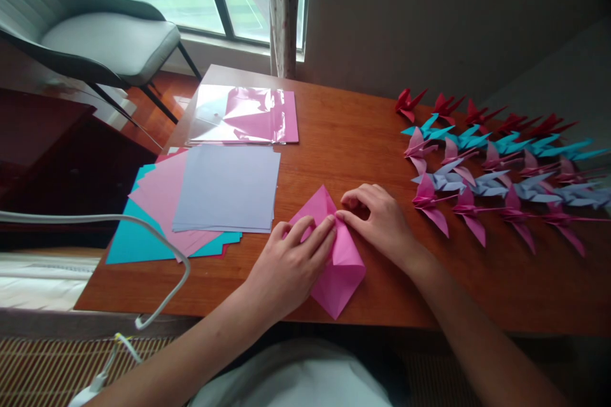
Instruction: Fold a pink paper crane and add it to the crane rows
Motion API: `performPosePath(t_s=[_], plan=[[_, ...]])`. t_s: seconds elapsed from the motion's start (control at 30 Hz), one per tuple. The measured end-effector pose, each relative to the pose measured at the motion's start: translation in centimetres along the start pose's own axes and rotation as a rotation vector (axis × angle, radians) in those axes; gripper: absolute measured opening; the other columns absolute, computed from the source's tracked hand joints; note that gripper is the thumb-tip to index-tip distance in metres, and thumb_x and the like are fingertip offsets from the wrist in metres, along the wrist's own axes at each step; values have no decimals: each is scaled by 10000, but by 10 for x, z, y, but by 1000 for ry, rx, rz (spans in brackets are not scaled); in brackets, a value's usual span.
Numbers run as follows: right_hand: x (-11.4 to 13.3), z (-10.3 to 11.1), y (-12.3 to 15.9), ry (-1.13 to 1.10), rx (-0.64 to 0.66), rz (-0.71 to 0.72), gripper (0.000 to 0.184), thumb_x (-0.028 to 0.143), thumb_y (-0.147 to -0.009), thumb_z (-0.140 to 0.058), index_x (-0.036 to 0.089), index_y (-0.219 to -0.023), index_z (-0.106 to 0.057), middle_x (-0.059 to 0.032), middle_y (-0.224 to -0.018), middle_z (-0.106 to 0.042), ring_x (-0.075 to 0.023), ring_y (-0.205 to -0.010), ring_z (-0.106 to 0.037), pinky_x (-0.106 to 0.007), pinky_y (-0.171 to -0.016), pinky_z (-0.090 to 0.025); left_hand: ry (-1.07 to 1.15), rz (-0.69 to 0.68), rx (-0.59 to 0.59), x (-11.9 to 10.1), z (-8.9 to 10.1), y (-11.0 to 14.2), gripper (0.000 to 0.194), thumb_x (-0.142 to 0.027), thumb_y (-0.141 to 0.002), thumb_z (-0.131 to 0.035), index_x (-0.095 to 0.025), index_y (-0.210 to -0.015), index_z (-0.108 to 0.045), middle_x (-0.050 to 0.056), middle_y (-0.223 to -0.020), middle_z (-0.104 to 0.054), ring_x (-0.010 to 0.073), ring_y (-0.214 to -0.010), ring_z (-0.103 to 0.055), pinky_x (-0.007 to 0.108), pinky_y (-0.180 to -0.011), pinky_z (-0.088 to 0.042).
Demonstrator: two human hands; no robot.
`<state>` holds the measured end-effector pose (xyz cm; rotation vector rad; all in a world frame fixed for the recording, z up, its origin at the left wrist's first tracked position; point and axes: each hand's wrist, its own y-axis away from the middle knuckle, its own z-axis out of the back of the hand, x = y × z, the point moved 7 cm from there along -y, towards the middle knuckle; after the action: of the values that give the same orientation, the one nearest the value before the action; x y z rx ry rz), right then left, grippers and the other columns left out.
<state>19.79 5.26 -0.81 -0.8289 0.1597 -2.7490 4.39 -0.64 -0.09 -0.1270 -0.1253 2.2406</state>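
Observation:
A bright pink sheet of origami paper, partly folded into a diamond, lies near the table's front edge. Its right flap bulges up off the layer below. My left hand rests over the paper's left side, bent fingers pressing on it near the middle; the thumb is hidden. From the right, my right hand pinches the upper right edge between thumb and index finger, close to the left fingertips. The paper under the left hand cannot be seen.
Stacked grey-blue sheets overlap pink and turquoise paper on the left. Behind them lies a clear paper packet. Rows of folded cranes stand at right. A white cable hangs at the front left; a chair stands beyond.

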Motion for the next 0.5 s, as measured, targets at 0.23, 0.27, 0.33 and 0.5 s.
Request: performPosePath(t_s=[0.23,0.27,0.33,0.5], plan=[[0,-8,-28,46,-23,-33,160,313,-859,-763,233,-786,-644,-20,-834,-675,-221,-832,-572,-354,-765,-448,9,6,-1,0,-2,1,425,-265,-1022,-460,-194,-1431,-550,37,-1542,-514,278,-1211,-505,420,-878,-420],[-1,-8,-33,50,-18,-36,167,316,-856,-767,234,-779,-643,-19,-832,-675,-222,-834,-571,-354,-766,-445,7,7,-2,0,-2,1,427,-270,-1021,-465,-195,-1432,-549,37,-1542,-513,278,-1210,-506,421,-879,-421],[0,-10,-42,59,-8,-38,178,320,-855,-768,234,-768,-638,-21,-830,-675,-223,-836,-569,-352,-766,-440,4,10,-3,0,-2,1,432,-283,-1016,-481,-196,-1434,-548,41,-1542,-513,276,-1206,-506,423,-878,-428],[0,-14,-60,85,-9,-45,209,351,-862,-759,236,-747,-628,-23,-819,-676,-221,-819,-564,-350,-749,-429,5,14,-10,1,-2,1,435,-293,-1009,-500,-199,-1430,-554,33,-1542,-512,269,-1216,-497,421,-872,-441]])
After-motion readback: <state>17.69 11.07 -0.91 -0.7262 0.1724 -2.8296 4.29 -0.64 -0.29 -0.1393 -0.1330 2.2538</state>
